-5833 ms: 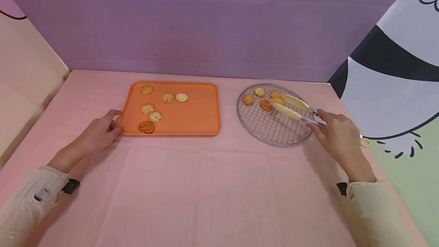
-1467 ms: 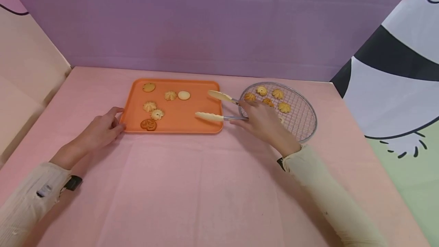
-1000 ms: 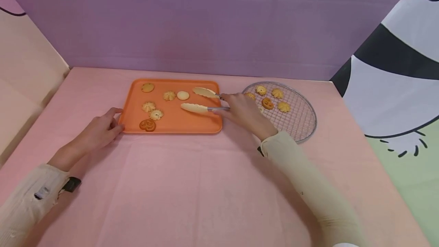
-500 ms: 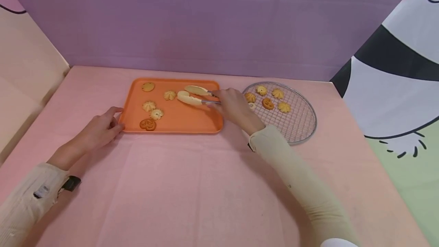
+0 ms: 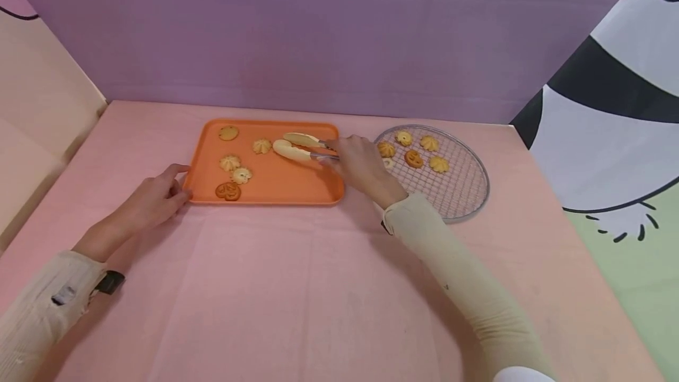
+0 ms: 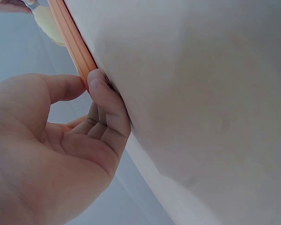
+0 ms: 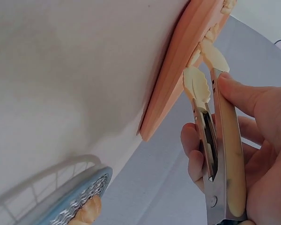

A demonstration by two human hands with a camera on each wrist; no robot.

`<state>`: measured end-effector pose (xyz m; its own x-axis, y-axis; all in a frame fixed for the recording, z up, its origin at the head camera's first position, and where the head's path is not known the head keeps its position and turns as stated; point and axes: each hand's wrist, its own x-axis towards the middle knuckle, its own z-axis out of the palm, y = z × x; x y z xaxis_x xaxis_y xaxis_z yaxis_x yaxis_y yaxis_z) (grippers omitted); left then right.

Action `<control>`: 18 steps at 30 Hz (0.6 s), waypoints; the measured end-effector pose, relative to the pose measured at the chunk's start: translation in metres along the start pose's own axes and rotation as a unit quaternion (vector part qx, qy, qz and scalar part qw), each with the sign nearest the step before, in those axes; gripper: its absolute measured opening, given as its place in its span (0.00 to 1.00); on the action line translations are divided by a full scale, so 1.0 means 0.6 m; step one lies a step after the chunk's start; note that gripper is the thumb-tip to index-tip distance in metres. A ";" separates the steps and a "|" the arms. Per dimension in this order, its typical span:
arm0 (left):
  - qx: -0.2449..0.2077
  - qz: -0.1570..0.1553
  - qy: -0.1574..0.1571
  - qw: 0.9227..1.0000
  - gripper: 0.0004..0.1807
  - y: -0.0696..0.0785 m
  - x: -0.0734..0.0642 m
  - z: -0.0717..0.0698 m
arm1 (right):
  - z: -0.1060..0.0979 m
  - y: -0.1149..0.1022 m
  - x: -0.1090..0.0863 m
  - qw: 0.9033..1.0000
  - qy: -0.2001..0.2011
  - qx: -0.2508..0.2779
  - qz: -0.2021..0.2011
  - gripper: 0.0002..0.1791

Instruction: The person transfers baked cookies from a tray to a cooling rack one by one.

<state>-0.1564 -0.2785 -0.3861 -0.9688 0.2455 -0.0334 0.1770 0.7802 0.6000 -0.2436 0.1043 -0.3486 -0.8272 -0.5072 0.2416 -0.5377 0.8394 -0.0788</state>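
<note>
- Gripping the tongs (image 5: pixel 294 152), the right hand (image 5: pixel 363 167) is holding their pale tips narrowly apart over the orange tray (image 5: pixel 286 186), just beside a flower-shaped cookie (image 5: pixel 262 146)
- The left hand (image 5: pixel 155 199) is touching the tray's left edge with thumb and finger; whether it is pinching, one cannot tell
- A pretzel-shaped cookie (image 5: pixel 228 191) is lying near the tray's front left corner
- Golden cookies (image 5: pixel 439 164) are resting on the wire rack (image 5: pixel 451 191), right of the tray on the bench (image 5: pixel 297 287)

In the head view the right hand (image 5: pixel 363 165) covers the handles of the tongs (image 5: pixel 293 152) and some of the rack's (image 5: pixel 486 184) left rim; no idea what's between the tips. Left wrist cam crops the tongs upper left. Right wrist: rack chopped lower left, orange tray (image 7: pixel 165 82) top right.
</note>
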 end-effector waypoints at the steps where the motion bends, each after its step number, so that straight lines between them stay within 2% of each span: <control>1: 0.001 -0.001 0.000 1.000 0.28 0.000 -0.001 0.000 | 0.001 0.000 0.000 1.000 0.001 0.000 -0.001 0.23; 11: 0.004 -0.002 -0.002 1.000 0.28 0.003 -0.001 -0.002 | 0.003 0.002 -0.010 1.000 0.014 -0.009 -0.013 0.22; 18: 0.025 -0.001 0.000 1.000 0.29 0.003 -0.003 -0.001 | 0.003 0.001 -0.016 1.000 0.012 -0.002 -0.020 0.24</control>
<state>-0.1545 -0.2778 -0.3844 -0.9692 0.2441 -0.0339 0.1839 0.8080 0.5598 -0.2363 0.1094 -0.3525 -0.8011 -0.5350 0.2683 -0.5693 0.8195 -0.0656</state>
